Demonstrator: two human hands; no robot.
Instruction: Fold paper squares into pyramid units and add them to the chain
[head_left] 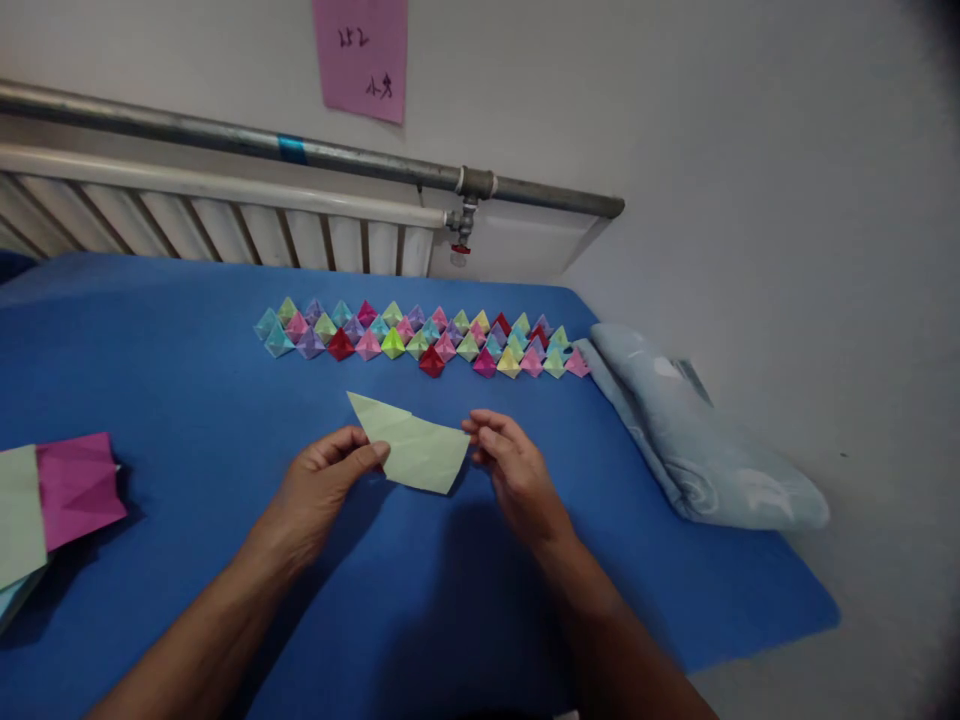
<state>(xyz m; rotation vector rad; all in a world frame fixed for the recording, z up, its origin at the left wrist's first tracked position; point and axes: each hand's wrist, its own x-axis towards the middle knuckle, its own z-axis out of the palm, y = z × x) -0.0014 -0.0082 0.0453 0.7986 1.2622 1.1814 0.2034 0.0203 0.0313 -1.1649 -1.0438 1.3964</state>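
Observation:
A pale green sheet of folded paper (424, 453), creased and with a pointed upper-left corner, is held above the blue surface. My left hand (322, 485) pinches its left side, the thumb lying on top and the fingers behind. At the right corner are the loosely curled fingertips of my right hand (517, 475), closed on the edge. Beyond both hands, several rows of small folded paper diamonds (392, 343) in many colours lie side by side.
A blue-covered bed or table (225, 420) spreads beneath everything. Pink and green paper sheets (79, 490) are stacked at the left. On the right lies a folded light-blue blanket (675, 430). Behind are a white radiator (300, 232), a metal pipe (375, 155) and a valve (465, 225).

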